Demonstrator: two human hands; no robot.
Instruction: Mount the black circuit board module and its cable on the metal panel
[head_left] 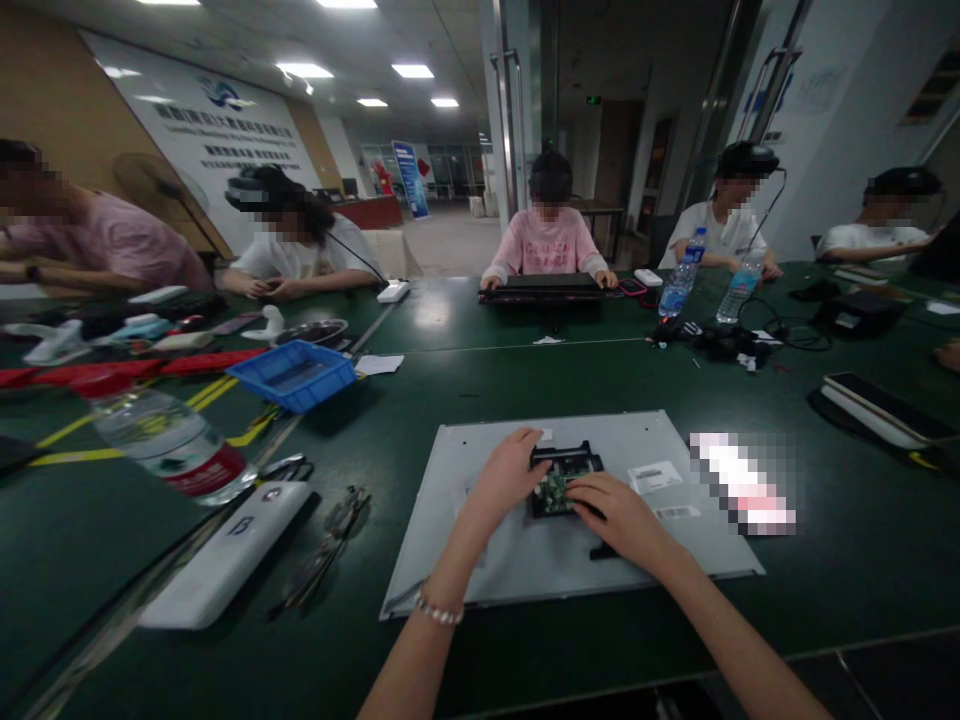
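Circuit board (553, 493) in black frame (589, 465), mid grey panel (517, 575), by near edge of desk (847, 600). Board between hands: left hand (511, 470) at frame's far-left corner; right hand (619, 510), fingers bent, at board's right side. Closure, hold: cannot tell.

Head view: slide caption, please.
Left hand and right hand at a green circuit board in a black frame, on a flat grey rectangular panel.
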